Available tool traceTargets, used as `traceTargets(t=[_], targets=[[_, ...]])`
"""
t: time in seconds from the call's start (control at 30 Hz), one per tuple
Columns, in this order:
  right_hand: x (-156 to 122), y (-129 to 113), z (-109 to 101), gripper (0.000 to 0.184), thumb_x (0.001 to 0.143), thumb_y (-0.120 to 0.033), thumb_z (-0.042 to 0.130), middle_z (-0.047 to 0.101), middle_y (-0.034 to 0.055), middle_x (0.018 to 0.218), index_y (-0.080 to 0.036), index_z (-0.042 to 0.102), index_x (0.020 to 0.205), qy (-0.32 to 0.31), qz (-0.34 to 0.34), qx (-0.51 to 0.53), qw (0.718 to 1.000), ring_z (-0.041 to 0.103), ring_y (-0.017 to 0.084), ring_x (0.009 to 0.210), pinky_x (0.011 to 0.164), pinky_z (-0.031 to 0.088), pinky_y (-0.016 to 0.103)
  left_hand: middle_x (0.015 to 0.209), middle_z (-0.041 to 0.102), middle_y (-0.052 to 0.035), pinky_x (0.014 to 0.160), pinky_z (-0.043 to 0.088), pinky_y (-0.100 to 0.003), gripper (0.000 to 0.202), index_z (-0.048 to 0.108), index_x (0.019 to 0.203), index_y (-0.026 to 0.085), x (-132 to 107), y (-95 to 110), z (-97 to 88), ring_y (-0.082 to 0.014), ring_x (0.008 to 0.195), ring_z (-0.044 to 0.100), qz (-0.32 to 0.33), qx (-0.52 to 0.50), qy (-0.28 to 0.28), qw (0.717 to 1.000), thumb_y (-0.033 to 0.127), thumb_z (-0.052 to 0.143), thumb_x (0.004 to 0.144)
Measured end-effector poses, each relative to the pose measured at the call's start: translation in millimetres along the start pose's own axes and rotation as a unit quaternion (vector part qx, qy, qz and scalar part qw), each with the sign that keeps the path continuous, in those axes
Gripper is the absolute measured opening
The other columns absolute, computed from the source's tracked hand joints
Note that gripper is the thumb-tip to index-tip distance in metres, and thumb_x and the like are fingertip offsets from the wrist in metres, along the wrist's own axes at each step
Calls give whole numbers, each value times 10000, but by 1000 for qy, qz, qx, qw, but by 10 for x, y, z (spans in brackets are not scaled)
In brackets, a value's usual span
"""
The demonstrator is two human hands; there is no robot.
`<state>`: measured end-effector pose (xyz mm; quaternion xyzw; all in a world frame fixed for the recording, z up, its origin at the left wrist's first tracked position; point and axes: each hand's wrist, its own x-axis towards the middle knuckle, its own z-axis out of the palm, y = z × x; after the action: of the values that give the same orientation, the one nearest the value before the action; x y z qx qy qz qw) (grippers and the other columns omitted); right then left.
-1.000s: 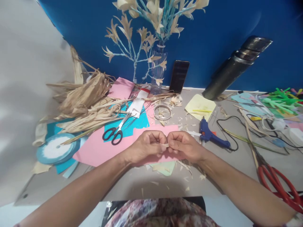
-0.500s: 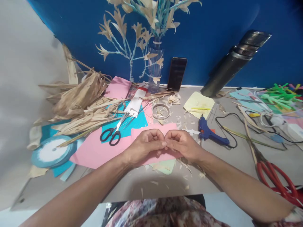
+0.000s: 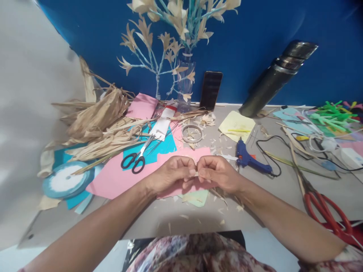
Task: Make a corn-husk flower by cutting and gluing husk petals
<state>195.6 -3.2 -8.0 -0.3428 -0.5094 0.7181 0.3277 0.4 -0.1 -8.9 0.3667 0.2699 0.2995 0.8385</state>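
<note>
My left hand (image 3: 171, 174) and my right hand (image 3: 217, 172) meet over the pink paper sheet (image 3: 119, 177) at the table's middle. Both are closed in a pinch on a small tan strip of dried leaf (image 3: 195, 173) held between their fingertips. Most of the strip is hidden by my fingers. A pale green paper piece (image 3: 198, 197) lies just under my hands, among tan scraps.
Black-handled scissors (image 3: 135, 160) lie left of my hands, a blue glue gun (image 3: 249, 159) right. A pile of dried leaves (image 3: 99, 121), a ribbon spool (image 3: 64, 181), a tape ring (image 3: 193, 133), a phone (image 3: 210, 90), a dark flask (image 3: 276, 77), a vase of leaf flowers (image 3: 184, 81) and red scissors (image 3: 326, 211) surround them.
My hands have stayed together over the pink sheet, working the small strip between their fingertips. The view shifted slightly.
</note>
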Motion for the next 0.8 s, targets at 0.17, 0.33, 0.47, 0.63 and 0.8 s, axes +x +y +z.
traceTargets(t=[0.17, 0.33, 0.47, 0.63, 0.8], targets=[[19, 4, 9, 405, 741, -492, 819, 560, -24, 583, -157, 598, 686, 22, -8, 72, 997, 346, 55, 468, 455, 265, 201, 638, 534, 2, 540, 424, -269, 384, 547, 702, 166, -10, 53, 13, -136, 548, 532, 57, -75, 9, 995, 480, 764, 736], [9, -42, 32, 426, 736, -532, 808, 518, -35, 541, -154, 624, 667, 53, -7, 5, 999, 348, 67, 479, 470, 264, 213, 749, 639, -51, 630, 436, -273, 368, 633, 826, 140, 2, -1, 21, -141, 642, 564, 47, 13, 53, 997, 422, 833, 700], [18, -19, 33, 437, 729, -549, 806, 576, -9, 592, -151, 635, 673, 61, -12, -10, 998, 368, 73, 501, 479, 281, 218, 620, 579, -17, 650, 436, -275, 295, 579, 660, 143, 5, -2, 21, -135, 624, 549, 67, 47, 54, 995, 291, 827, 723], [47, 48, -21, 349, 779, -470, 793, 521, -43, 544, -152, 658, 732, 93, -35, 50, 994, 342, 64, 476, 474, 261, 221, 629, 583, 9, 565, 422, -250, 287, 576, 733, 163, -7, 55, 25, -116, 563, 527, 88, -35, 58, 994, 286, 832, 697], [52, 76, 4, 266, 758, -383, 828, 518, -61, 500, -160, 701, 828, 126, -60, 62, 988, 386, 70, 471, 500, 299, 222, 691, 620, 34, 509, 385, -204, 402, 569, 847, 175, 37, -28, 125, -80, 531, 535, 82, -23, 126, 988, 233, 895, 618]])
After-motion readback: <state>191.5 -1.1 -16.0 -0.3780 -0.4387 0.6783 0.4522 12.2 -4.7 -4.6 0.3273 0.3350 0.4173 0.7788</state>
